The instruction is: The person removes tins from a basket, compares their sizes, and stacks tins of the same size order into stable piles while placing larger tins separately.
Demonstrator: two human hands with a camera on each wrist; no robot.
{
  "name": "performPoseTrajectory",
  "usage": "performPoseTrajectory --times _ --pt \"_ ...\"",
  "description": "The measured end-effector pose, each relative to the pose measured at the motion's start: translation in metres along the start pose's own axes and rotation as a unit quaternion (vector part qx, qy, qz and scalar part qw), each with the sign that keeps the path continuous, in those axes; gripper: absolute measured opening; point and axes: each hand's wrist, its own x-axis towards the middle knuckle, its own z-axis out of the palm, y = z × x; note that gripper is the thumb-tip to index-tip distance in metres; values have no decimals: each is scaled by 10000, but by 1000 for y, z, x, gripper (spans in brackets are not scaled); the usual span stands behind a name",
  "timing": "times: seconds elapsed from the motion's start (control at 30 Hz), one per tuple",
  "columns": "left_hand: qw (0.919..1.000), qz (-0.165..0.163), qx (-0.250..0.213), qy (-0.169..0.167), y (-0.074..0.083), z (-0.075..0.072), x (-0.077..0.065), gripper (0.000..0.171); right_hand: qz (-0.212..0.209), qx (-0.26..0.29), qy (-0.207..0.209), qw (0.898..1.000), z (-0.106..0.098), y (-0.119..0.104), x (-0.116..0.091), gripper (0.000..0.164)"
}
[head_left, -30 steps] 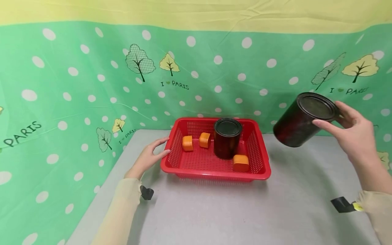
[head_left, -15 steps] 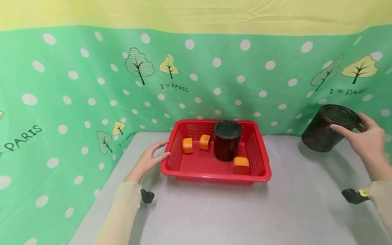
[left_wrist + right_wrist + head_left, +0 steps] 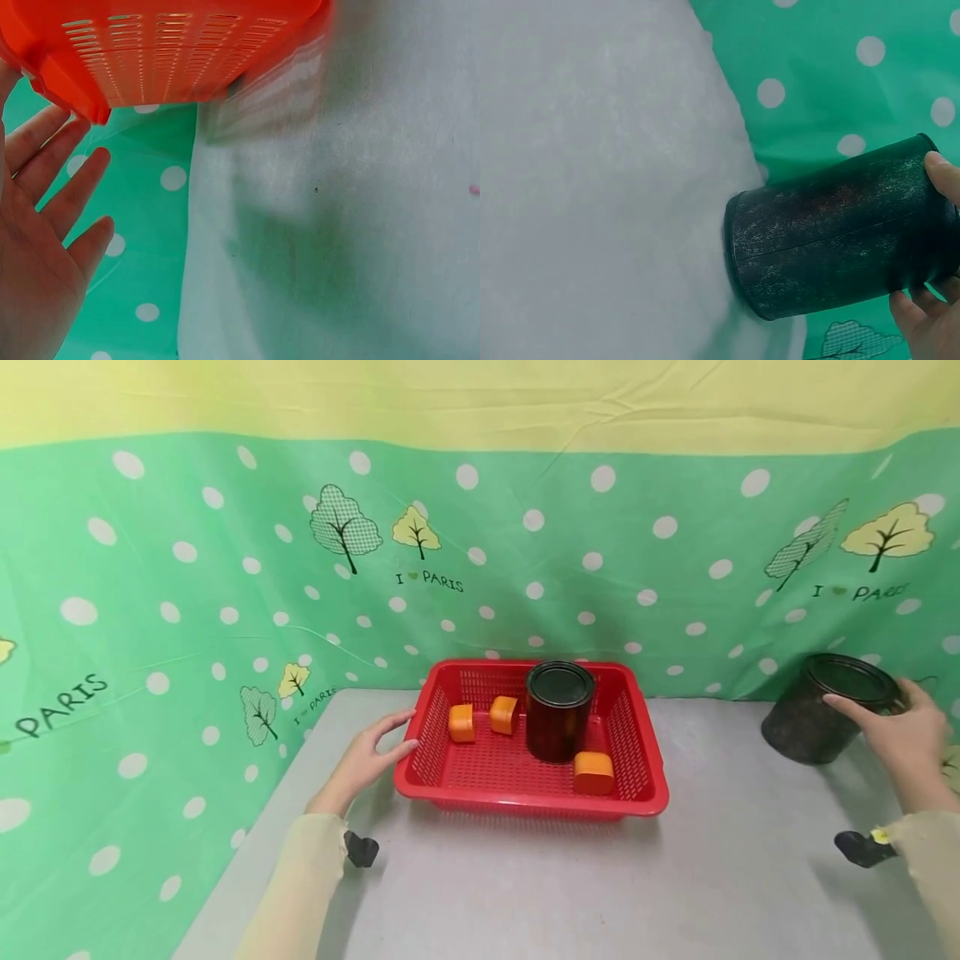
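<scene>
At the right of the head view, my right hand (image 3: 903, 727) grips a black can (image 3: 810, 714) near its lidded top, thumb on one side and fingers on the other. The can leans slightly, its base close over the table; the right wrist view shows its scuffed, seamed side (image 3: 840, 232). My left hand (image 3: 367, 760) has its fingers extended at the left end of a red plastic basket (image 3: 525, 802), fingertips right at the rim. In the left wrist view those fingers are spread below the basket's rim. Inside the basket stands a second black can (image 3: 558, 714).
Several orange blocks with rounded edges lie in the basket: one block (image 3: 592, 774) at the front right, another (image 3: 461, 723) at the left. The grey table (image 3: 510, 893) meets a green dotted cloth (image 3: 480, 560) at the back and left.
My right hand has carried the black can rightward and down, away from the basket, bringing it closer to upright near the table's back. My left hand and the basket have stayed in place.
</scene>
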Motion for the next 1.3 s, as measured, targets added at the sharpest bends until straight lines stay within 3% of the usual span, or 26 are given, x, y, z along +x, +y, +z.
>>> performPoseTrajectory --times 0.63,0.83,1.3 --pt "9999 60 -81 33 -1 1 0 60 -125 -186 130 9997 0 6 -7 93" --pt "9999 23 -95 24 0 1 0 59 -274 72 310 9991 -2 3 -9 90" --pt "9998 3 -184 14 -1 0 -2 61 -680 533 302 9958 -9 -39 -40 87"
